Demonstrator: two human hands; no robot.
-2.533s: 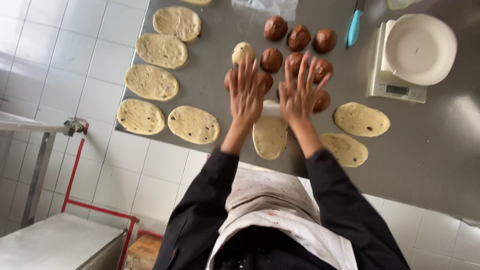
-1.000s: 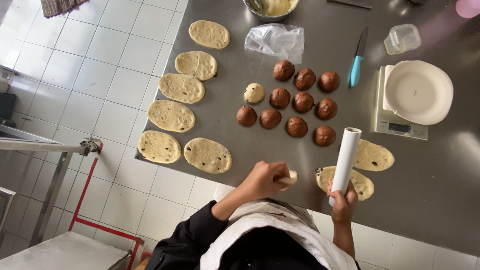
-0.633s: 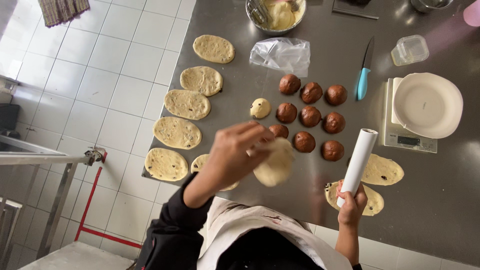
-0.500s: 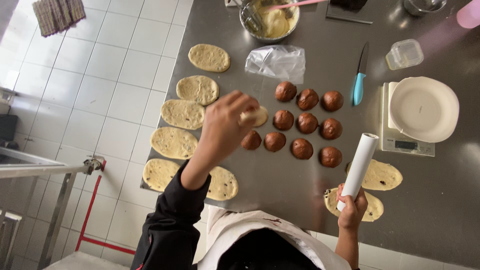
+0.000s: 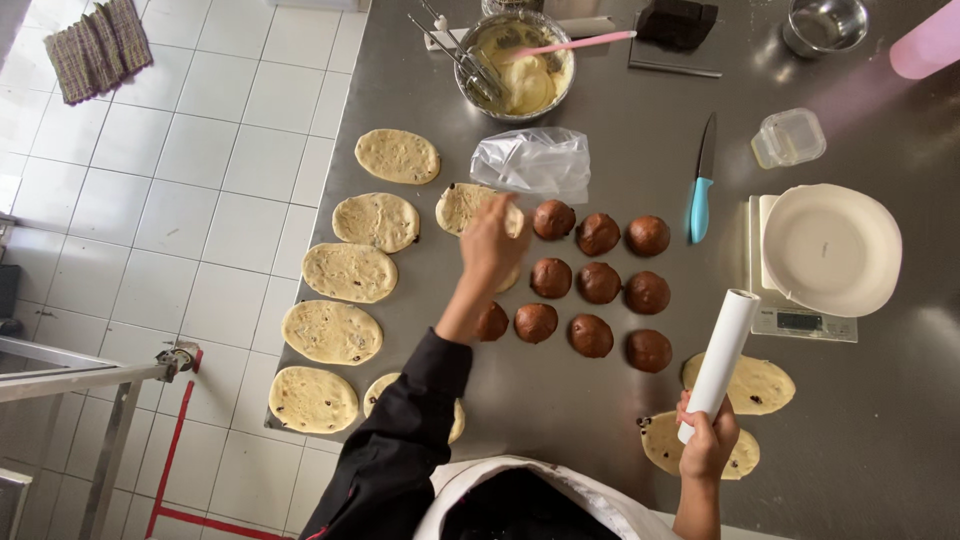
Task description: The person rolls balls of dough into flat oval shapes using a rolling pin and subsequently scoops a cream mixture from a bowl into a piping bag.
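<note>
My left hand (image 5: 492, 243) reaches out over the steel table (image 5: 860, 440), fingers on the right edge of a pale flat dough disc (image 5: 462, 206) that lies beside the column of similar speckled discs (image 5: 350, 272). A small pale dough ball (image 5: 512, 279) is partly hidden under the hand. Just right of the hand sit several dark brown dough balls (image 5: 598, 283) in rows. Near the table's front edge, my right hand (image 5: 708, 446) grips the lower end of a white rolling pin (image 5: 724, 355), held upright above two more flat discs (image 5: 752, 385).
Far side: a steel bowl (image 5: 515, 62) of yellow batter with a whisk and pink spatula, and a plastic bag (image 5: 533, 160). To the right are a blue-handled knife (image 5: 701, 186), a small clear container (image 5: 788, 138) and a scale carrying a white plate (image 5: 830, 250). The table's left edge drops to a tiled floor.
My left hand lifted a flattened disc from near my body and carried it away to the far left beside the disc column. My right hand picked up the rolling pin and keeps it upright.
</note>
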